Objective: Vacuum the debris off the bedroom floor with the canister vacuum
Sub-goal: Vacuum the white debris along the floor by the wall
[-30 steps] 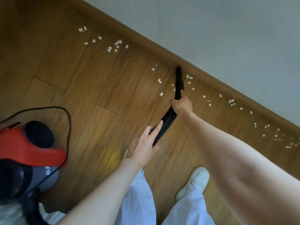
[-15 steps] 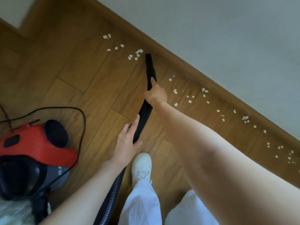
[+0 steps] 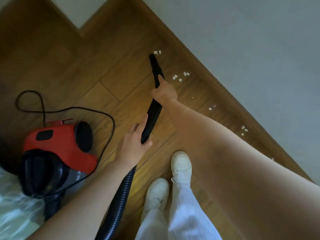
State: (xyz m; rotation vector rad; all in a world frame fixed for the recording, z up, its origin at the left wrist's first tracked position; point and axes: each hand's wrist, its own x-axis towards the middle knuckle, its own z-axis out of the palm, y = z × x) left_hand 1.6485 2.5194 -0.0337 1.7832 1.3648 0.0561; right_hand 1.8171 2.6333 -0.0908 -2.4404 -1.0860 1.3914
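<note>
Wooden floor (image 3: 107, 54) carries paper scraps (image 3: 180, 77) just beyond the right hand (image 3: 164, 93), fingers wrapped around the crevice nozzle (image 3: 156, 70); left hand (image 3: 134, 144) fingers clasp the ribbed hose (image 3: 151, 118).

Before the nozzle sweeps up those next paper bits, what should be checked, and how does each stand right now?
1. Right hand grips the nozzle: ok.
2. Left hand supports the ribbed hose: ok.
3. Nozzle tip close to the two nearest scraps: ok.
4. Scraps along the baseboard all cleared: not ok.
5. Power cord lies away from the shoes: ok.
6. Canister vacuum switched on: cannot tell.
</note>
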